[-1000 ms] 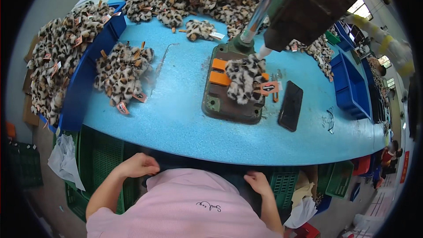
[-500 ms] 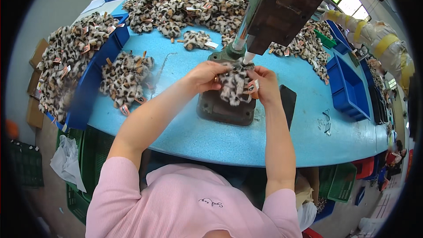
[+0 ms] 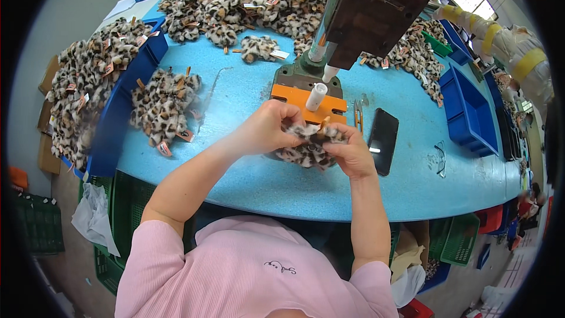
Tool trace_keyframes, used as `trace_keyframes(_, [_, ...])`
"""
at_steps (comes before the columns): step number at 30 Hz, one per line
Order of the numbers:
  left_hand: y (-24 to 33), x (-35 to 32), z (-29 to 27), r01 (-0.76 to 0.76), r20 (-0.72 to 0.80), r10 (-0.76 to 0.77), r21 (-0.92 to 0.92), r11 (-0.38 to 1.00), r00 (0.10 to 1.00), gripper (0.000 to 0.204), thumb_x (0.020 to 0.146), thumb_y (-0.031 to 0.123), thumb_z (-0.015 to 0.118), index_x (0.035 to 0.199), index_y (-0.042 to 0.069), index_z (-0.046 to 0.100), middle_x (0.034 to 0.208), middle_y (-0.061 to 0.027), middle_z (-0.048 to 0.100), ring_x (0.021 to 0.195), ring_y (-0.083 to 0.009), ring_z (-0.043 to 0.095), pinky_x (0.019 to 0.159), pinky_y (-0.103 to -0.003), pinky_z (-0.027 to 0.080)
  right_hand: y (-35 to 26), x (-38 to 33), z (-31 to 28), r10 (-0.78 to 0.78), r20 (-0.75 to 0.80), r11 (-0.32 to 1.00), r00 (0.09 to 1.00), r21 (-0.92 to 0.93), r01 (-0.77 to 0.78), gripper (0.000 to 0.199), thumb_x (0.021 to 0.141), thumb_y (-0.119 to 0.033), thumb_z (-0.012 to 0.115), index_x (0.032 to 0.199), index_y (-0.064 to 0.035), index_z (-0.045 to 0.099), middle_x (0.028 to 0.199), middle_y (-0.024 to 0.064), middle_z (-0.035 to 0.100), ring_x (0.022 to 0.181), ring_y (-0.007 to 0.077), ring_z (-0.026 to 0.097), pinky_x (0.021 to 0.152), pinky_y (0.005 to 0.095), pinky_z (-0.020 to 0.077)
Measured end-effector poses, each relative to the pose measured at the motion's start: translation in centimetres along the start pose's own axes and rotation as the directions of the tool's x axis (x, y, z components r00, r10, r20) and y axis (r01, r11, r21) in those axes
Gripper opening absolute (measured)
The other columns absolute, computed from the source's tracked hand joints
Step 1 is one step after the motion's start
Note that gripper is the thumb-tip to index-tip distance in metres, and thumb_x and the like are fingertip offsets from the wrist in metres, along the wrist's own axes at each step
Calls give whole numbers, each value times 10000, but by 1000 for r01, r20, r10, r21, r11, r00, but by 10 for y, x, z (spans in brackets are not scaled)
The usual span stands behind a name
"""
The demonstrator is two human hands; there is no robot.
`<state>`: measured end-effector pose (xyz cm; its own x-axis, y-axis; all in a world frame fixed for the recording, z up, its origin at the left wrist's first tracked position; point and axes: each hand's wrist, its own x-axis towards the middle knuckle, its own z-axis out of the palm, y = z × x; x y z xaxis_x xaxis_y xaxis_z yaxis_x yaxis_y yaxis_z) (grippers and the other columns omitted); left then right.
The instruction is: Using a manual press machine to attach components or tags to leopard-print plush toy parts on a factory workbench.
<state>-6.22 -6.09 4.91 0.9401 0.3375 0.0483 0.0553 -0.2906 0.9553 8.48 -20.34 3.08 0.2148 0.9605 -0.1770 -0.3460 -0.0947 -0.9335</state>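
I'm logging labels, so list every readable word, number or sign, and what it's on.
Pink shirt: dark script lettering on the chest, not copied here.
Orange tag by small plush pile: too small to read.
White tag: too small to read.
Held plush piece: no text visible.

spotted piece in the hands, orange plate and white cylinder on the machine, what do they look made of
Spotted piece: soft pile fabric, probably faux fur, judging by its fluffy surface. Orange plate: smooth, evenly coloured, so plastic or painted metal. White cylinder: probably plastic, from its smooth, pale wall.

Fluffy plush piece (image 3: 303,156), smooth plastic cylinder (image 3: 316,98), matt metal press (image 3: 382,15), glossy phone (image 3: 384,138), ribbed cloth shirt (image 3: 247,282)
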Motion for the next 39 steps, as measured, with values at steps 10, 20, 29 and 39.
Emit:
trace_keyframes(10, [-11,18,4,-77,-55,65,-235,969,996,175,625,-77,589,633,24,447,772,-35,585,651,-37,476,565,-185,404,0,18,-2,66,17,986,998,153,-68,60,770,-73,560,771,-21,529,738,-2,568,635,65,518,571,187,426])
trace_keyframes(20, [-19,19,0,-41,-20,36,-549,835,999,193,604,-72,555,633,54,412,787,-40,591,679,-44,502,598,-196,409,1,20,-5,-165,-63,955,984,239,175,117,741,1,596,764,-42,490,792,20,571,716,75,551,585,187,461])
trace_keyframes(29, [-35,56,-11,12,-45,-113,-888,459,993,71,822,120,516,858,84,465,753,-14,566,609,-105,575,512,-253,507,-1,63,-15,-504,-319,859,803,-277,429,102,730,17,611,764,-31,528,771,-14,567,671,34,502,579,171,405])
trace_keyframes(39, [-38,67,0,-160,-327,-33,-545,823,944,131,755,13,596,718,67,483,693,12,556,558,-55,517,448,-195,426,-3,72,-10,-709,-293,649,641,-626,432,79,703,66,539,752,6,525,634,4,544,596,49,495,559,194,400])
